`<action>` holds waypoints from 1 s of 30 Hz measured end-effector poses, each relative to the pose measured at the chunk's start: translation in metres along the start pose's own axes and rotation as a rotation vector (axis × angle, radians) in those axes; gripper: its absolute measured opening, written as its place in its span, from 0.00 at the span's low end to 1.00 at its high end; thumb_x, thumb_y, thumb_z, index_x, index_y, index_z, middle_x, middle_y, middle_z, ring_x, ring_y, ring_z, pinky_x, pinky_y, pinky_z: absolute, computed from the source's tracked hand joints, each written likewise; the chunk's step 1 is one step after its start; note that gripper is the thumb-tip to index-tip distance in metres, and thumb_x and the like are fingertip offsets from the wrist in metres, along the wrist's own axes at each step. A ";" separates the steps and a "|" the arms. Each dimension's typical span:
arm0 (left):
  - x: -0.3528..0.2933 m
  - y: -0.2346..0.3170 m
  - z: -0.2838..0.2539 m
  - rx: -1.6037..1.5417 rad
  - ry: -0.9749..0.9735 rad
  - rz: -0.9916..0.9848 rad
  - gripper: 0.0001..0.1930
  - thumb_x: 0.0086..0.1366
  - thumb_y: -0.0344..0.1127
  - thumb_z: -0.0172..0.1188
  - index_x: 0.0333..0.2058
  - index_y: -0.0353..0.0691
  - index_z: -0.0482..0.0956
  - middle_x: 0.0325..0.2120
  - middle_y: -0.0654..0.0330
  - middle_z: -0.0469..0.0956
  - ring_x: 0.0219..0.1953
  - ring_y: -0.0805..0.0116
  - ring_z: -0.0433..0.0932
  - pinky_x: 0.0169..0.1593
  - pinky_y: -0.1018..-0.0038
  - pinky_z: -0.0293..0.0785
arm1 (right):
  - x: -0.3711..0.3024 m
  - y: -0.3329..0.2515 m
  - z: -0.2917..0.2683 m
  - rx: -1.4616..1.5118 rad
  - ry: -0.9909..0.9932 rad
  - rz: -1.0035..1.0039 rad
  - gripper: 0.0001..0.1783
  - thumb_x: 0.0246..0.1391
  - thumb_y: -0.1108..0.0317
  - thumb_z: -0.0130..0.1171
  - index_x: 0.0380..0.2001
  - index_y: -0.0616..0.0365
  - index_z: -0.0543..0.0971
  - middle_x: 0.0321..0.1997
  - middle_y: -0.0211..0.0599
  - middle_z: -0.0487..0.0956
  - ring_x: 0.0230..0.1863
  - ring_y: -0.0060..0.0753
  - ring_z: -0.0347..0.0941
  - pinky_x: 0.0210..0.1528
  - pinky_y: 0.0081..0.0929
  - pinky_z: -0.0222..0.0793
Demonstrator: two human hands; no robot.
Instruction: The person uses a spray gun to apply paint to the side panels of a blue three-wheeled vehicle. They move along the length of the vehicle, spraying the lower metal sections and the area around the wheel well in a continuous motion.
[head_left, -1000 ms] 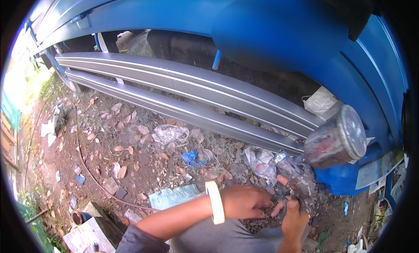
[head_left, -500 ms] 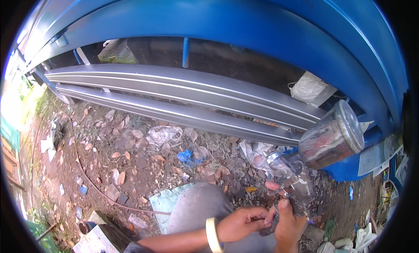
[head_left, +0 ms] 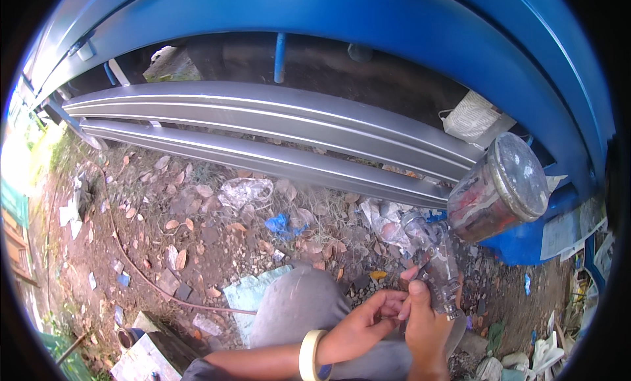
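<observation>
Right hand point(head_left: 426, 325) closed round the grip of a spray gun point(head_left: 439, 266), thumb up along the near side; the gun stands just beyond the fist, its front end turned away from the body. Paint-streaked cup point(head_left: 486, 197) rides above and to the right of the hand, tilted, lid outward; a firm wrap of the grip probably steadies that off-centre load. Left hand point(head_left: 365, 325) just left of the right one, fingers drawn narrow and meeting its fingers; whether they pinch any part of the gun, cannot tell. Perhaps there as a second support, or to feel for something low on the grip. Roll of pale tape point(head_left: 309, 355) worn round the left wrist like a bangle, presumably so it is handy while the fingers stay free. Beyond the left hand, a grey-trousered knee point(head_left: 299, 305), with a pale green sheet point(head_left: 243, 299) on the ground at its left, maybe put down as a kneeling pad. Reddish hose point(head_left: 148, 282) curves over the dirt further left of the hands, running in toward the knee; any link to the gun is out of sight. Ahead of the hands: crumpled blue plastic point(head_left: 282, 226) among dry leaves, then grey metal rails point(head_left: 276, 115) lying crosswise, below a blue vehicle panel point(head_left: 342, 13). Ahead and right, past the cup's left edge, a white cord bundle point(head_left: 470, 118) sits behind the rails, perhaps tucked there off the soil.
</observation>
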State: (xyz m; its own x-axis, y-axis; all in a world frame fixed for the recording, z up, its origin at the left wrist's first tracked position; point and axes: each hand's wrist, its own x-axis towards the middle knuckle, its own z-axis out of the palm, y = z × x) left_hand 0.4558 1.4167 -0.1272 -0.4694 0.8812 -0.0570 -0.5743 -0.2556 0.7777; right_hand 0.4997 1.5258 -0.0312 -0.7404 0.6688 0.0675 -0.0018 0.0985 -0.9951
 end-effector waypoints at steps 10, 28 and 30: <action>-0.073 0.067 0.012 0.614 0.701 0.915 0.31 0.66 0.28 0.63 0.68 0.34 0.67 0.64 0.41 0.69 0.67 0.47 0.69 0.68 0.54 0.68 | 0.031 0.018 0.115 -0.142 -0.172 -0.168 0.23 0.65 0.58 0.69 0.56 0.57 0.74 0.41 0.45 0.86 0.40 0.38 0.86 0.42 0.36 0.79; -0.050 0.074 0.029 0.860 -0.046 1.034 0.12 0.64 0.27 0.66 0.47 0.40 0.85 0.54 0.52 0.78 0.55 0.51 0.78 0.58 0.58 0.76 | 0.026 0.006 0.099 -0.140 -0.170 -0.257 0.22 0.65 0.61 0.69 0.54 0.58 0.72 0.35 0.41 0.86 0.31 0.35 0.84 0.29 0.33 0.77; -0.049 0.064 0.034 0.811 -0.119 1.028 0.14 0.65 0.29 0.67 0.49 0.41 0.85 0.53 0.56 0.80 0.53 0.57 0.79 0.52 0.63 0.80 | 0.008 -0.002 0.073 -0.081 -0.097 -0.124 0.21 0.65 0.64 0.68 0.54 0.59 0.72 0.37 0.36 0.84 0.28 0.25 0.79 0.26 0.25 0.73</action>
State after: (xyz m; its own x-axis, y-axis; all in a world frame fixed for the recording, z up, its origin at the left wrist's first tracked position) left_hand 0.4649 1.3709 -0.0532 -0.3625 0.4692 0.8052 0.5906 -0.5527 0.5880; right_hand 0.4444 1.4767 -0.0335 -0.7992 0.5741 0.1782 -0.0456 0.2377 -0.9703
